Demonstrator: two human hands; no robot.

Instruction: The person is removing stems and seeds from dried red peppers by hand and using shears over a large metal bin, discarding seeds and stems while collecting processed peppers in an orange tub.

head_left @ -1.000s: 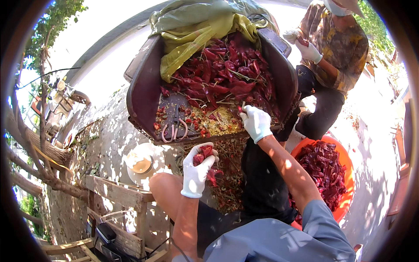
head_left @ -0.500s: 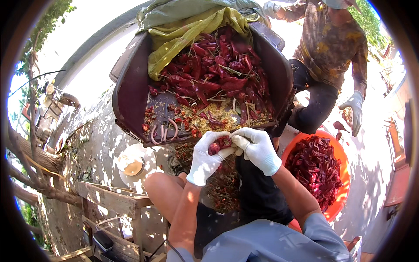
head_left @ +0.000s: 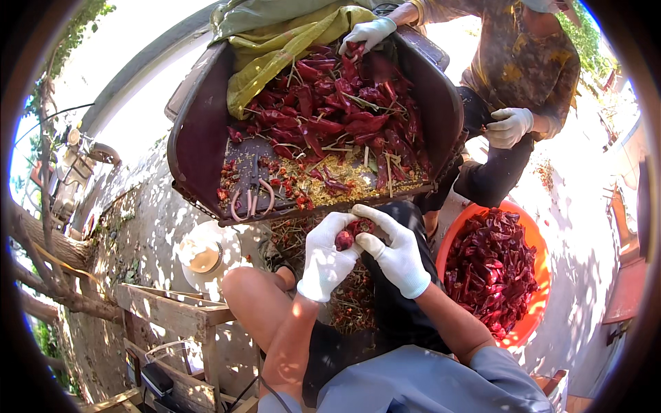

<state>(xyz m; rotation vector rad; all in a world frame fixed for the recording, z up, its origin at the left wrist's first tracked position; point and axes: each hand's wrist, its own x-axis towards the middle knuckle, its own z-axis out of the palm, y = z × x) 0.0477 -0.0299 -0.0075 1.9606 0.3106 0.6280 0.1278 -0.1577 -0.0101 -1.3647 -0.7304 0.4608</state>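
A wrinkled dried red chili pepper (head_left: pixel 349 234) sits between my two white-gloved hands, just below the front edge of a dark tray-like cart bed (head_left: pixel 200 124). My left hand (head_left: pixel 328 260) is closed around its lower left side. My right hand (head_left: pixel 398 253) curves over the other side, thumb and index finger against the pepper. Ahead of my hands, a heap of red chili peppers (head_left: pixel 323 124) fills the cart bed, with yellow seeds (head_left: pixel 354 180) and stem bits at its front. Scissors (head_left: pixel 253 196) with pinkish handles lie at its front left.
An orange tub (head_left: pixel 544 275) of dried red peppers stands at my right. Across from me, a person's gloved hand (head_left: pixel 370 33) reaches into the heap; the other gloved hand (head_left: pixel 509 128) is near their knee. A wooden frame (head_left: pixel 165 310) and white round container (head_left: pixel 200 255) are at left.
My right hand has shifted lower and wrapped further around the pepper. The other person's one hand has reached into the heap, and their other hand has risen from beside the tub to their knee.
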